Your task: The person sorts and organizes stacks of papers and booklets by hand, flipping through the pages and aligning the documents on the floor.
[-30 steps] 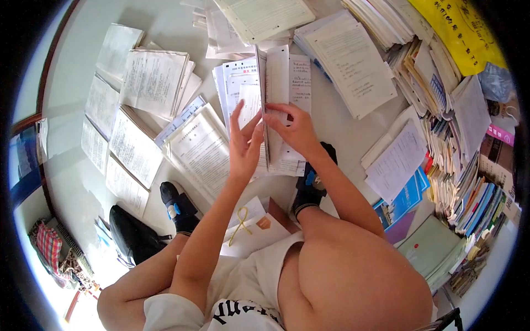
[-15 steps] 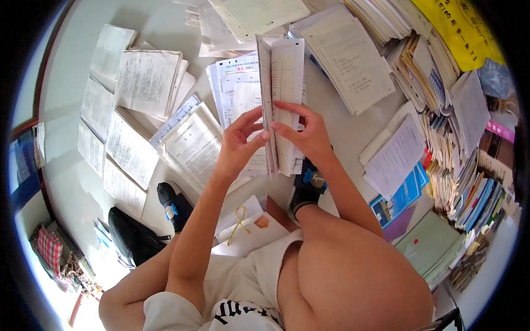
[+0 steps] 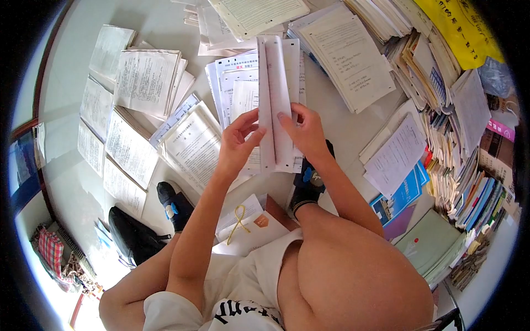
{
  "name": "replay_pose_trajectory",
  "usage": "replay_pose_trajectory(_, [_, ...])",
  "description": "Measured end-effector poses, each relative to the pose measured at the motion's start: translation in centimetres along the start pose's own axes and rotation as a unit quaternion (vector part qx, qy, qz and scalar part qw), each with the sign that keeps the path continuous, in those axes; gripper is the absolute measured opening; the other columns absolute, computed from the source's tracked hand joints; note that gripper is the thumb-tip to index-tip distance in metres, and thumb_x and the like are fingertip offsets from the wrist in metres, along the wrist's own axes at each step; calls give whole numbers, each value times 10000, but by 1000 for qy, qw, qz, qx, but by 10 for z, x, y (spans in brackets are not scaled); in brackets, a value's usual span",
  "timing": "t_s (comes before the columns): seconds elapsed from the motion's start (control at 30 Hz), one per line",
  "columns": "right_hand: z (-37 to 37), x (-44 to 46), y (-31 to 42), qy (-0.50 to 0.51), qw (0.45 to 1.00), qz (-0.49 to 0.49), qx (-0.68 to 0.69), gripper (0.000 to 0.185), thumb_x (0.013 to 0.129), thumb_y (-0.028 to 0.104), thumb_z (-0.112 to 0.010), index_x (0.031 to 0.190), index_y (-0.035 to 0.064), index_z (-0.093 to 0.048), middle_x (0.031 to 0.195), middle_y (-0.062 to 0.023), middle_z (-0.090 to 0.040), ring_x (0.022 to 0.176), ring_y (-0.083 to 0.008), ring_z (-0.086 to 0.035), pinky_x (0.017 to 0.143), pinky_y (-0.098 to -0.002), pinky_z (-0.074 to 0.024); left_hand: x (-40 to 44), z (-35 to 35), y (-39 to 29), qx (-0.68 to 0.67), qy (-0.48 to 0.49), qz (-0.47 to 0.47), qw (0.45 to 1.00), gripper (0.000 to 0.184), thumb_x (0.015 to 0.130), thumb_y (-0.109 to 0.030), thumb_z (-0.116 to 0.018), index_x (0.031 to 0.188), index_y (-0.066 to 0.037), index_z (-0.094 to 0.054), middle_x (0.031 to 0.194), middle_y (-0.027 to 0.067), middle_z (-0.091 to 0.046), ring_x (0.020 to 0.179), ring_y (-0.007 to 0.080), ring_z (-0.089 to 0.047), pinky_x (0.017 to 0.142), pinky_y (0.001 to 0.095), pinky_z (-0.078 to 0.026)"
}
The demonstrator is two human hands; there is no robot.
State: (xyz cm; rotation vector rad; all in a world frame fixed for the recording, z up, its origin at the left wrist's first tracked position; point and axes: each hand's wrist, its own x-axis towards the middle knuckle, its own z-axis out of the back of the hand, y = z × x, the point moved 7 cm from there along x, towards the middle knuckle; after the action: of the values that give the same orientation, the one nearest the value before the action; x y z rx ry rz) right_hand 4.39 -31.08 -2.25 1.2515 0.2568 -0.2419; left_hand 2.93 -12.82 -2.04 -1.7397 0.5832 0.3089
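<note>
A partly folded sheaf of printed papers [image 3: 266,71] stands between my hands, its long creased strip running up and down. My left hand [image 3: 239,139] pinches its left edge, with thumb and fingers bent together. On the other side my right hand [image 3: 307,131] grips the right part, thumb on the front and fingers around the edge. Just behind lies a pile of answer sheets [image 3: 227,77] with red print, partly covered by the sheaf. Left of my left hand is a stack of printed pages [image 3: 193,143].
Handwritten paper stacks [image 3: 144,83] spread across the left floor. Another paper stack [image 3: 353,60] lies at upper right, near rows of books [image 3: 480,204] and a yellow bag [image 3: 458,27]. A black bag [image 3: 132,237] and a white paper bag [image 3: 254,231] lie near my legs.
The sheaf has turned from nearly edge-on to a flatter view, showing a wider pale strip. My right hand has shifted slightly, with its thumb now resting on the page.
</note>
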Motion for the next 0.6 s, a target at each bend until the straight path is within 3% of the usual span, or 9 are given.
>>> replay_pose_trajectory(0.07, [9, 3, -9, 9, 999, -39, -15, 396, 875, 287, -763, 1101, -32, -696, 925, -107, -723, 823, -181, -666, 757, -323, -528, 2, 11, 3, 27, -44, -15, 999, 412, 934, -39, -678, 1319, 59, -572, 1188, 87, -674, 1012, 120, -627, 825, 261, -519])
replay_pose_trajectory(0.13, [30, 4, -23, 21, 995, -84, 43, 295, 935, 216, -708, 1104, -24, -690, 894, 0, -692, 727, -69, -588, 675, -236, -481, 4, 28, 6, 56, -92, -31, 994, 366, 936, -42, -674, 1276, 70, -594, 1116, 78, -702, 960, 103, -634, 796, 247, -512])
replay_pose_trajectory(0.23, [95, -3, -19, -75, 988, -82, 109, 304, 935, 269, -695, 1083, 5, -717, 888, -26, -698, 752, -95, -617, 676, -266, -498, 8, 70, 24, 119, -218, -43, 968, 308, 921, -66, -695, 1187, 79, -637, 987, 78, -724, 865, 94, -645, 789, 240, -514])
replay_pose_trajectory(0.33, [159, -11, -22, -164, 974, -64, 145, 320, 928, 228, -675, 1148, -4, -690, 922, -40, -701, 761, -109, -624, 697, -248, -503, 6, 82, 29, 138, -231, -2, 963, 336, 920, -87, -702, 1203, 78, -629, 989, 81, -725, 867, 99, -647, 793, 245, -517])
replay_pose_trajectory(0.53, [207, -24, -48, -202, 970, -98, 96, 397, 937, 292, -638, 1212, 8, -661, 1032, -43, -698, 881, -134, -628, 798, -277, -507, 7, 86, 51, 117, -210, 70, 968, 334, 961, -126, -658, 1262, 11, -621, 959, 45, -720, 822, 82, -645, 741, 228, -511])
replay_pose_trajectory(0.6, [200, -28, -49, -205, 969, -106, 94, 412, 937, 303, -634, 1232, 15, -650, 1047, -43, -694, 901, -133, -623, 810, -284, -505, 7, 75, 53, -1, -176, 77, 981, 315, 992, -175, -631, 1260, -11, -630, 955, 33, -712, 803, 87, -647, 720, 241, -519])
